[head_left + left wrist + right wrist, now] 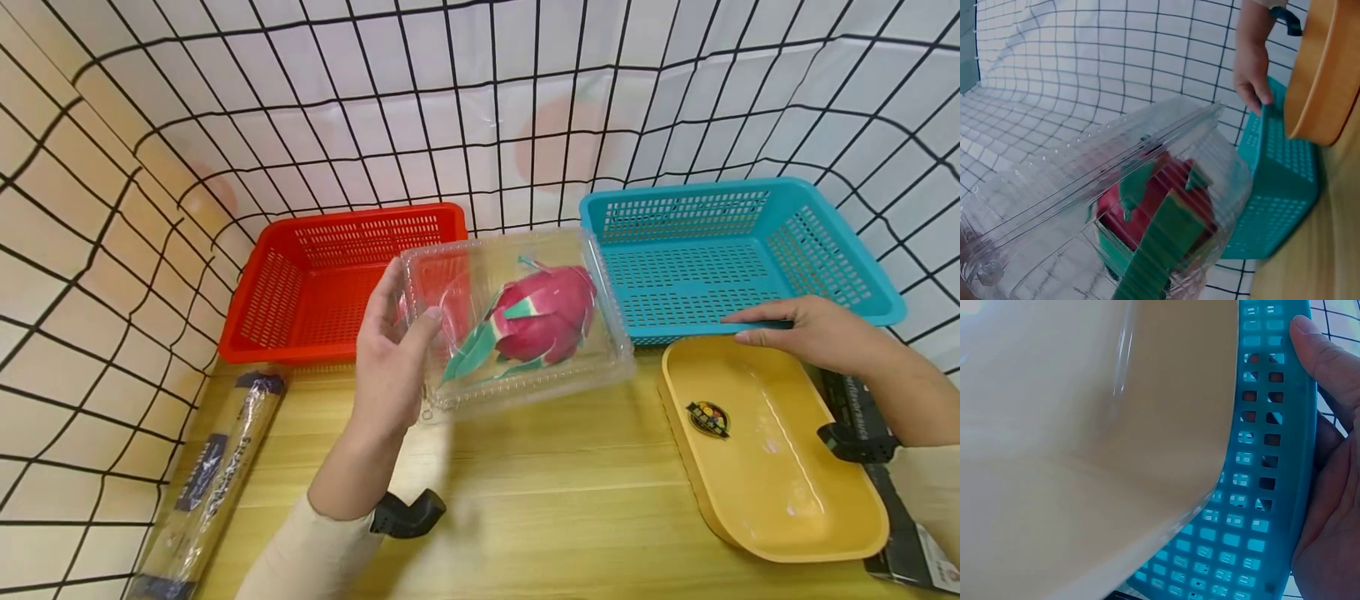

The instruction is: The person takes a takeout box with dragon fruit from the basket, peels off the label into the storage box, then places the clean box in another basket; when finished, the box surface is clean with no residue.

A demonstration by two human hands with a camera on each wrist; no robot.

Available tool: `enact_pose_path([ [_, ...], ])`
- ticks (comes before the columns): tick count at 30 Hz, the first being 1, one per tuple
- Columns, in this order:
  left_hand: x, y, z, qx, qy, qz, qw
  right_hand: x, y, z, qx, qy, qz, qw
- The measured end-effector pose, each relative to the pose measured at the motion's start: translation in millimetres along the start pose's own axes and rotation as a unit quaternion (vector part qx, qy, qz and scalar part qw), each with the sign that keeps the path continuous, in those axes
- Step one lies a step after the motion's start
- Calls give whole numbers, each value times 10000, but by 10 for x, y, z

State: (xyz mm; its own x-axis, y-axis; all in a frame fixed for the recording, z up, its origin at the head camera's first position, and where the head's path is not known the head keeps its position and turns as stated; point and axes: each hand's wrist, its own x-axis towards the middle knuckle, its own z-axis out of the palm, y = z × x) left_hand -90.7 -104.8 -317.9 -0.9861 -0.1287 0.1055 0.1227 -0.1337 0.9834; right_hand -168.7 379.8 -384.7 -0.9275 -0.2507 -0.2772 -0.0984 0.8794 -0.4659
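My left hand (382, 367) holds a clear plastic clamshell box (517, 387) by its left end, thumb on top. Inside lies a pink dragon fruit (547, 321) with green leaf-like scales, seen through the plastic; the left wrist view shows the box (1041, 187) looking closed. The box is raised above the table, in front of the red basket (255, 325) and the blue basket (675, 275). My right hand (832, 337) grips the blue basket's near rim; in the right wrist view the thumb lies on the wall (1260, 544) and fingers show through its holes.
A yellow tray (780, 467) stands close in front of the blue basket, with a black box (900, 533) partly under its right side. At left lies a long plastic-wrapped packet (206, 483). Black wire mesh (480, 108) encloses the wooden table (555, 508).
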Motion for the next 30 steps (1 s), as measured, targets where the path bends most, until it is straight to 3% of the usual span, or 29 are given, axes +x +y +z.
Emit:
enact_pose_path([
  [4, 220, 28, 129, 216, 202, -9, 9996, -13, 1, 5, 12, 18, -28, 10000],
  [12, 593, -48, 479, 101, 564, -65, 9983, -6, -18, 17, -15, 46, 42, 10000],
  [17, 772, -59, 772, 522, 459, -346, 9970, -7, -2, 9, -43, 9, 68, 10000],
  [22, 885, -57, 1165, 945, 371, -521, 9935, -25, 11, -1, 33, 88, 75, 9999],
  [30, 1023, -181, 1694, 1466, 144, -206, 9889, -15, -7, 17, -68, 145, 13, 9999],
])
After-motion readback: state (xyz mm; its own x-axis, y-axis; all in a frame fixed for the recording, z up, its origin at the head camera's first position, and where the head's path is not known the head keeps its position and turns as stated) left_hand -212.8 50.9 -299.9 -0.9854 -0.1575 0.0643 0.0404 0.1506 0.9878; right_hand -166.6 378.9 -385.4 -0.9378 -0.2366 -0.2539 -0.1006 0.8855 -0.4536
